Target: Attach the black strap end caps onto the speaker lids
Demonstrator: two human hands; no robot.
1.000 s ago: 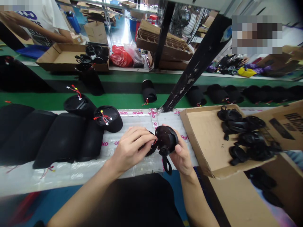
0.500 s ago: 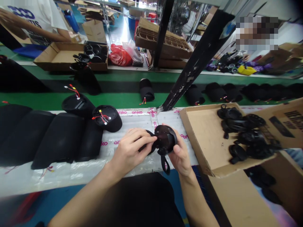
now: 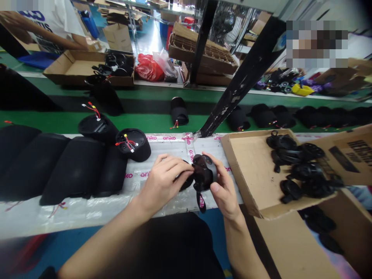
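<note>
At the centre of the frame we see a round black cap [image 3: 205, 171] held up just above the near edge of the bench, its short strap [image 3: 201, 202] hanging down below it. The right hand [image 3: 223, 190] grips the cap from the right, with the fingers wrapped behind it and the thumb on its near side. The left hand [image 3: 162, 181] is curled shut over a black body [image 3: 185, 182] that is mostly hidden beneath it. Its fingertips meet the cap's left edge.

Under both hands lies the plastic-covered bench [image 3: 168, 149], crossed by printed pink tape. At centre left two black housings [image 3: 133, 144] stand with red and yellow wires sticking out of their tops. Beside them, at the far left, a row of long black shells [image 3: 72, 166] lies side by side.

To the right of the hands, a cardboard box [image 3: 241, 172] holds a heap of similar strapped caps [image 3: 302, 170]. Beyond the bench a green belt [image 3: 145, 122] carries more black pieces, and a black slanted post [image 3: 241, 77] rises from it. In the upper left a person in a white shirt [image 3: 58, 23] stands behind another cardboard tray [image 3: 72, 69].
</note>
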